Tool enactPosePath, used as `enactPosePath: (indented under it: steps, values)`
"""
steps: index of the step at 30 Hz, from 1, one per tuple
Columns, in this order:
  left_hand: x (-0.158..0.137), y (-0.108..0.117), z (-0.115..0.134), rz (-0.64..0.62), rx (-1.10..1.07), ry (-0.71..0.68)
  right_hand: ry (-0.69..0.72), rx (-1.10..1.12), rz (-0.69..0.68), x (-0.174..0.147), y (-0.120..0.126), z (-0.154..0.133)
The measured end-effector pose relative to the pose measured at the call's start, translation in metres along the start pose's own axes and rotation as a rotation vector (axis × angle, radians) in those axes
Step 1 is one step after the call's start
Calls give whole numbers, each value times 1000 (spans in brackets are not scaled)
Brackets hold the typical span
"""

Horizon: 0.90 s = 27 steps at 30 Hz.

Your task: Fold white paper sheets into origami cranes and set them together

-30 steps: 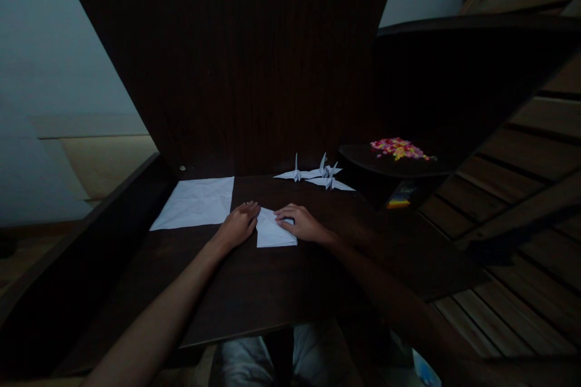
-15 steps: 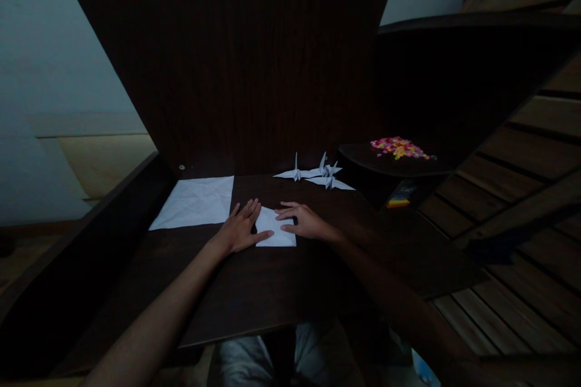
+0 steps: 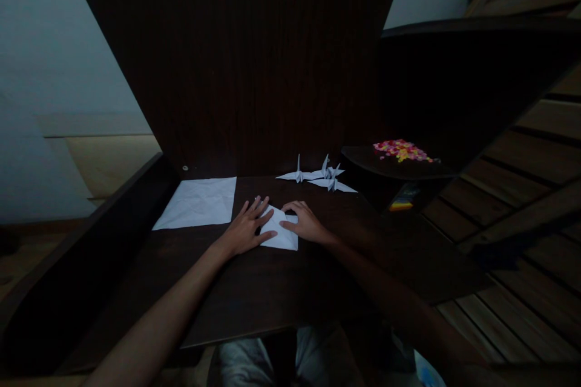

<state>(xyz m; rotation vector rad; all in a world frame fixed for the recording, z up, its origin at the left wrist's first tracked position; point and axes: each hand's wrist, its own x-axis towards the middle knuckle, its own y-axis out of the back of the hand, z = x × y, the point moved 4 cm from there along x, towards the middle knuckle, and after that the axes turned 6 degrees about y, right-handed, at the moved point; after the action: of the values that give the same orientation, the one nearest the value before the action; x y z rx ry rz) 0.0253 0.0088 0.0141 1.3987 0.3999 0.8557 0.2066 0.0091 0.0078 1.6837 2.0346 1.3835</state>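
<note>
A small folded sheet of white paper lies on the dark wooden desk between my hands. My left hand rests flat on its left part, fingers spread and thumb across the sheet. My right hand is at the upper right edge, fingers curled and thumb on the paper, gripping the edge. My fingers hide some of the folds. Just behind, several white paper cranes stand close together. Left of my left hand lies a larger creased white sheet, spread flat.
A heap of small pink, red and yellow pieces sits on a low rounded shelf at right. Below it is a small yellow and orange item. A dark side panel borders the desk on the left, and a tall panel rises behind.
My left hand's fingers have spread wider over the paper. My right fingers have curled in at the edge, and the paper has turned slightly. The whole view has shifted a little.
</note>
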Motion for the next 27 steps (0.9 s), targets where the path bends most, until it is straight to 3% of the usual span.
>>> enactPosePath:
  steps: [9,15,20,27]
  values:
    - [0,6,2,135,-97,5,-136,386,78,5,-1,4]
    - [-1,13,2,235,-119,86,-194,442,110,5,-3,7]
    - [-2,12,7,209,-126,95,-174,377,141,4,2,3]
    - [-1,9,7,157,-379,131,-88,356,166,3,4,-4]
